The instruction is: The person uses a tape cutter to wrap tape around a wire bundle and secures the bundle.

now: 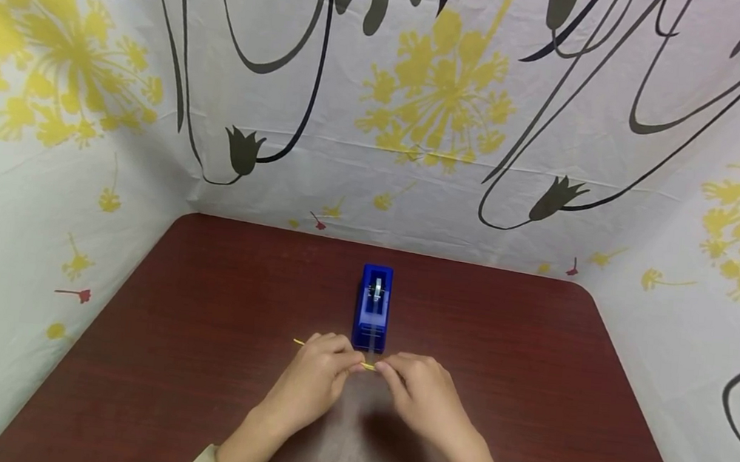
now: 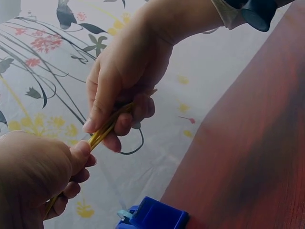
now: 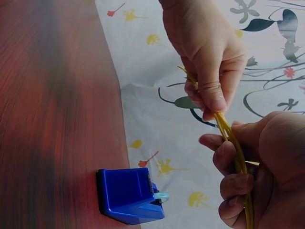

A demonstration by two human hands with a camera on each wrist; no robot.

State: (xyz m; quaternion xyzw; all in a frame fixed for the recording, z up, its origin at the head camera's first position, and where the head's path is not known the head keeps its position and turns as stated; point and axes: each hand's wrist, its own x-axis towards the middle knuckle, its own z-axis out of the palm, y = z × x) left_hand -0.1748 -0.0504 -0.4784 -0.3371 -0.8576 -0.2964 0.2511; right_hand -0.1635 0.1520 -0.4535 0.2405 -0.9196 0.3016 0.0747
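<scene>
Both hands hold a thin yellow cord gathered into several strands (image 3: pixel 226 129), just in front of a blue tape dispenser (image 1: pixel 370 335). My left hand (image 1: pixel 319 375) pinches it between thumb and fingers, and a loose end sticks out to its left. My right hand (image 1: pixel 424 392) grips the other part close by; in the right wrist view its fingers (image 3: pixel 233 182) curl round the strands. Only a short stretch of cord shows between the hands. A faint clear strip runs from the dispenser's front toward that stretch; whether it touches the cord I cannot tell.
The dispenser, with a small clear tape roll (image 1: pixel 377 290), stands on a dark red-brown table (image 1: pixel 501 333). Pale cloth with a flower print (image 1: pixel 348 184) hangs behind and at both sides of the table. A dark band device (image 2: pixel 259 14) sits on the right wrist.
</scene>
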